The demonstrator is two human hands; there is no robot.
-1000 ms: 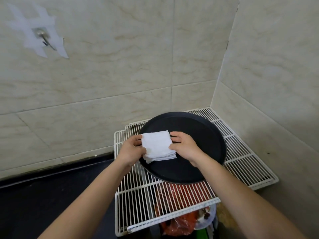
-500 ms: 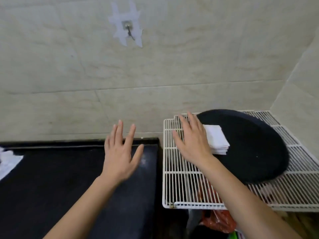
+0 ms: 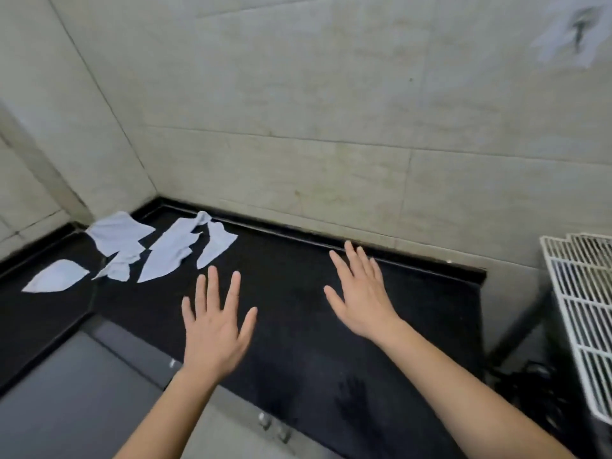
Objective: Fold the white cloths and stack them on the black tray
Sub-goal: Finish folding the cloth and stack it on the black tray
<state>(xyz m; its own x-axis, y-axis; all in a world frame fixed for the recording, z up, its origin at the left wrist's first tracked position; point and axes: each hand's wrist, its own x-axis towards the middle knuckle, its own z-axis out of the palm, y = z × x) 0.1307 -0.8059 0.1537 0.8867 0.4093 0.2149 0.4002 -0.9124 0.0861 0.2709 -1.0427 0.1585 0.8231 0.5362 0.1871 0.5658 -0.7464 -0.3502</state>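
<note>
Several loose white cloths (image 3: 172, 248) lie unfolded on the black countertop (image 3: 298, 293) in the far left corner; one more cloth (image 3: 56, 276) lies apart at the left. My left hand (image 3: 213, 321) hovers flat over the counter with fingers spread, holding nothing, a short way right of the cloths. My right hand (image 3: 359, 293) is likewise empty with fingers apart, farther right near the back wall. The black tray and the folded cloth are out of view.
A white wire rack (image 3: 583, 313) shows at the right edge, beyond the counter's end. Tiled walls close the back and left. Grey cabinet fronts (image 3: 82, 392) sit below the counter's front edge. A hook taped to the wall (image 3: 578, 26) is at the upper right.
The view has swung left from the rack and tray to the counter. Both hands let go of the folded cloth on the tray and now hover empty over the counter.
</note>
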